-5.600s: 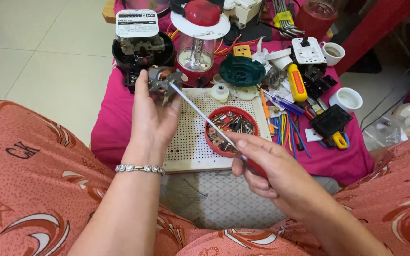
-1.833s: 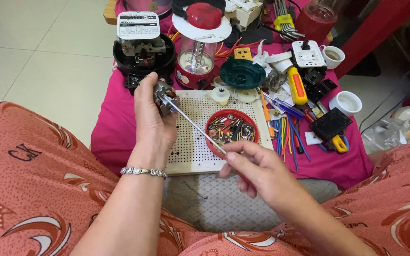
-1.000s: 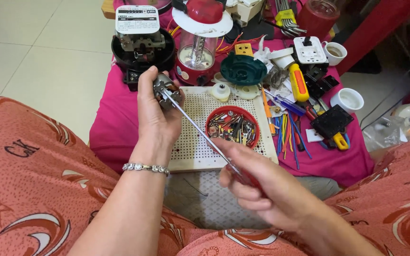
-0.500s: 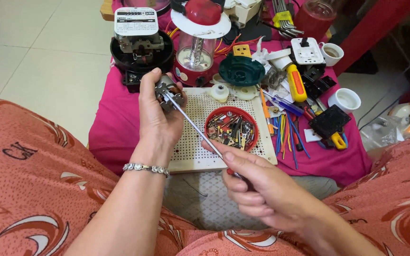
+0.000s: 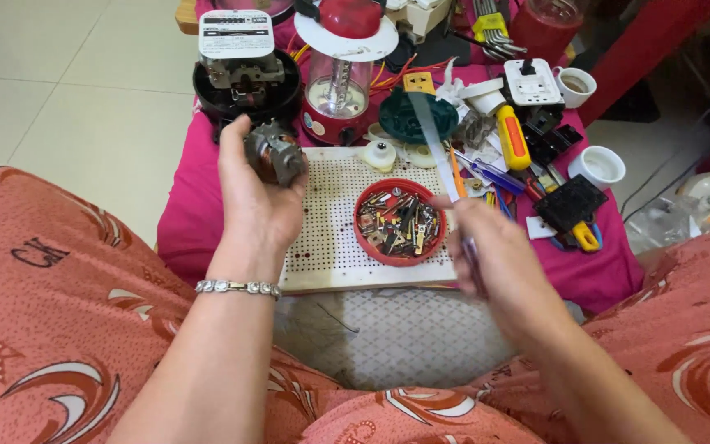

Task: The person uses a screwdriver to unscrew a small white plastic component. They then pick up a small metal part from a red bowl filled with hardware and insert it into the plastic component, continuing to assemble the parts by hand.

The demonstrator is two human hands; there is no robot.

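The head view is filled at its near edge by orange patterned cloth over the lap, above which both forearms are seen. The left hand (image 5: 258, 193), with a bracelet (image 5: 237, 288) at the wrist, is clenched around a small motor (image 5: 274, 154), which is held upright above the near left corner of the perforated board (image 5: 330, 238). The right hand (image 5: 495, 255) is blurred by motion; it is closed on the handle of a long thin screwdriver (image 5: 435, 136), whose shaft is smeared upward and away from the motor, well apart from it.

For the step in hand to be done well, it is judged that the motor should be kept steady in the left hand and the tip brought squarely to the screw head, with the shaft held in line before any turn is made.

On the board one red bowl (image 5: 399, 220) of mixed screws and small metal parts is set, too many to be counted. Beyond it, on the pink-covered counter (image 5: 199, 214), one dark green round lid (image 5: 417, 117), one red lantern (image 5: 345, 74), one black meter (image 5: 242, 70), one white socket (image 5: 533, 80) and one yellow-handled screwdriver (image 5: 513, 138) are seen. Two white cups (image 5: 600, 166) are counted at the right, the farther one holding a brown drink. One black part with a yellow tab (image 5: 570, 207) lies near the right edge.
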